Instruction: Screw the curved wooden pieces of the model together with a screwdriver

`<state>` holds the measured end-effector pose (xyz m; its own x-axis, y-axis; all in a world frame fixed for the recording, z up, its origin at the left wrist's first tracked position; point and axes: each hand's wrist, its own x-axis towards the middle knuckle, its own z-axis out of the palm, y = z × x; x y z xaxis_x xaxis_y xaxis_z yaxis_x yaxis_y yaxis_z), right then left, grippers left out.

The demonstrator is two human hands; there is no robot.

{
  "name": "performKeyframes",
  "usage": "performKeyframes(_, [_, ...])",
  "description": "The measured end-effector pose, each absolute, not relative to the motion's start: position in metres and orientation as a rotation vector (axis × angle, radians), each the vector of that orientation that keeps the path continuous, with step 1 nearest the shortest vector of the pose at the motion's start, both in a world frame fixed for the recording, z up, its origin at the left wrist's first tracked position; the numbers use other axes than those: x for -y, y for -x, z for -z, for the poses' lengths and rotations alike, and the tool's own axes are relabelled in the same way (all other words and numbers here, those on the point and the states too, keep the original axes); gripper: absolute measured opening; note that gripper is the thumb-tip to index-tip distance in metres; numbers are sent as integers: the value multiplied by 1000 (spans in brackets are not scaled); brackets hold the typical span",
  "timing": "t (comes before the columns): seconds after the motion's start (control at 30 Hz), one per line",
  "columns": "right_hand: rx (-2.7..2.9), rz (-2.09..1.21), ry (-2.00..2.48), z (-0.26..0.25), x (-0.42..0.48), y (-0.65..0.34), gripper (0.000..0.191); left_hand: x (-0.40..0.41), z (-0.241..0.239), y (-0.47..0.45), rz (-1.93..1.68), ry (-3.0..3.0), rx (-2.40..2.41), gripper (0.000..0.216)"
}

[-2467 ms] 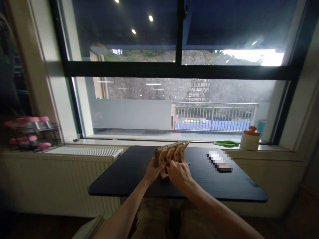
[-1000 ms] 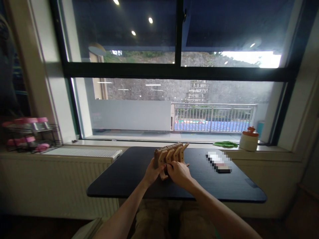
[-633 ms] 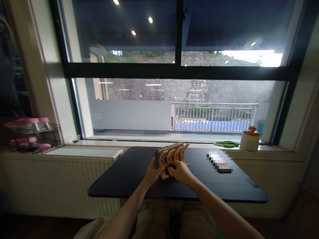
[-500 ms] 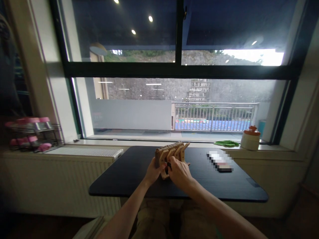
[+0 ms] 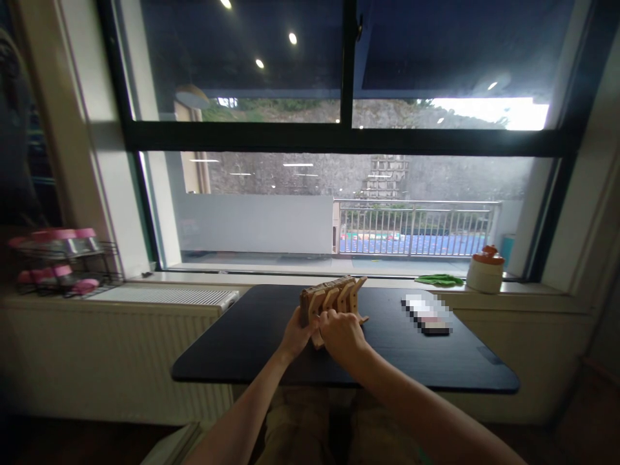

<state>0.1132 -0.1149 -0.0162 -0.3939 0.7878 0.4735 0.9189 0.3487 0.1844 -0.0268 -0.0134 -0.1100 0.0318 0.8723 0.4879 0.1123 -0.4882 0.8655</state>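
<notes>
Roughly over the middle of the desk (image 5: pixel 232 361), the left hand (image 5: pixel 296 334) is wrapped round the left end of a wooden piece (image 5: pixel 330 298), thumb on the near side, other fingers mostly hidden. Right hand (image 5: pixel 343 330) just beside it, fingers bent and bunched against the near, lower side of the same piece; whether they pinch anything, cannot tell.

Piece sits between and beyond the hands. Long axis left to right, slanting, right end drawn farther or higher. Row of bent slats along near face, upper tips leaning up and right. Whether its underside touches the desk: hidden by hands.

Near edge of desk runs below the wrists; rounded corners well out left and right. Broad dark surface to the left; to the right, a strip, then a pixelated flat object (image 5: pixel 426 314). Far edge meets the sill, with green cloth (image 5: pixel 440 279) and orange-topped container (image 5: pixel 485 272) at right.
</notes>
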Motion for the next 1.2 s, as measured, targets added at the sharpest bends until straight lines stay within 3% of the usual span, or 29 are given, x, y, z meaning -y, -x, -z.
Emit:
performKeyframes(0.33, [1979, 140, 1616, 29, 109, -124, 29, 17, 105, 27, -1513, -1682, -936, 50])
performKeyframes(0.6, [1772, -525, 1461, 46, 85, -138, 36, 18, 106, 25, -1509, -1653, -954, 47])
performKeyframes(0.67, [1794, -455, 1502, 47, 87, -139, 31, 17, 106, 25, -1510, -1658, -935, 47])
performKeyframes(0.83, [1976, 88, 1646, 32, 107, -133, 23, 18, 106, 25, -1509, -1668, -938, 48])
performKeyframes(1.0, [2284, 599, 1490, 17, 120, -125, 18, 19, 104, 26, -1515, -1669, -970, 49])
performKeyframes(1.2, [2356, 675, 1471, 18, 116, -121, 17, 19, 103, 26, -1510, -1667, -967, 48])
